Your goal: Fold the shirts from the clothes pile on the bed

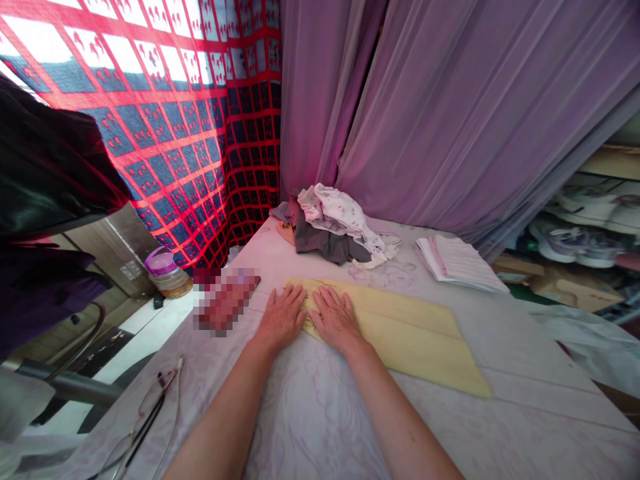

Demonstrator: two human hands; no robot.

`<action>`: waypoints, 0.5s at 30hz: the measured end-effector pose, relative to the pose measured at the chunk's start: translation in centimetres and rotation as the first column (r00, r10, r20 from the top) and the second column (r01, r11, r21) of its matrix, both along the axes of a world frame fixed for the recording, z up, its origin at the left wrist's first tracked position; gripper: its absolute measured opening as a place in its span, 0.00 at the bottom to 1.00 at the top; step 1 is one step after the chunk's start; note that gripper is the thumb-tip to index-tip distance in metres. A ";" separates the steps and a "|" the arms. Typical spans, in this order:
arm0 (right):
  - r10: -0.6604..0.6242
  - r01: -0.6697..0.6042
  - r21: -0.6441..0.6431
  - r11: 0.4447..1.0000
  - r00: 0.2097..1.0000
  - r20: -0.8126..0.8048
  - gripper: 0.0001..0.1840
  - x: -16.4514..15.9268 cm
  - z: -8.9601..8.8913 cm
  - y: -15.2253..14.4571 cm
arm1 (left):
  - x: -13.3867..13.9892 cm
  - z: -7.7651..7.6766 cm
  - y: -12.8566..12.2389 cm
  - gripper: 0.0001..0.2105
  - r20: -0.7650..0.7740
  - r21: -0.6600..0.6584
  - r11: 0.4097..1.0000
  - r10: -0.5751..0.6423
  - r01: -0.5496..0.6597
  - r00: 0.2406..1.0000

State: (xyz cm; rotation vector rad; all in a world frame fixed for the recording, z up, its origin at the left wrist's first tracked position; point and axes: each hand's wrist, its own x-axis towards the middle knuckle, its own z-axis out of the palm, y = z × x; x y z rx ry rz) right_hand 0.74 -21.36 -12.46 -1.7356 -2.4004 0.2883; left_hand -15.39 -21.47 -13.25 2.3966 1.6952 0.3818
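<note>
A long folded yellow cloth (415, 327) lies flat across the patterned cover of the table or bed (320, 413). Both my hands rest side by side on its left end, where the fabric is gathered into small wrinkles. My left hand (283, 317) lies palm down at the very edge, fingers stretched out. Just to its right, my right hand (334, 313) presses flat on the cloth with its fingers spread. Neither hand grips anything. The cloth's right end reaches out past my right forearm.
Crumpled clothes (335, 230) lie in a heap at the back, and a folded striped cloth (457, 262) at the back right. Eyeglasses (143, 413) lie front left, below a blurred-out red object (227, 303). Purple curtains (425, 107) hang behind; shoes (575, 233) stand on a right-hand shelf.
</note>
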 end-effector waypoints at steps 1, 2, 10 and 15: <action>-0.001 0.001 0.000 1.000 1.000 -0.001 0.30 0.2 0.0 -0.2 | 0.1 0.2 0.0 0.24 -0.017 -0.013 1.000 0.004 -0.005 1.000; -0.006 0.006 0.004 1.000 1.000 -0.004 0.31 0.3 0.1 -0.4 | 0.1 0.5 -0.1 0.24 -0.030 -0.022 1.000 0.008 -0.009 1.000; -0.027 0.027 0.033 0.999 1.000 -0.006 0.30 -0.7 -0.1 -0.9 | 0.3 0.7 -0.2 0.23 -0.027 -0.022 1.000 0.004 -0.004 1.000; -0.026 0.026 -0.019 0.999 1.000 0.011 0.30 -0.9 -0.4 -0.8 | -0.7 0.7 0.2 0.22 0.134 0.166 0.945 0.263 -0.284 0.955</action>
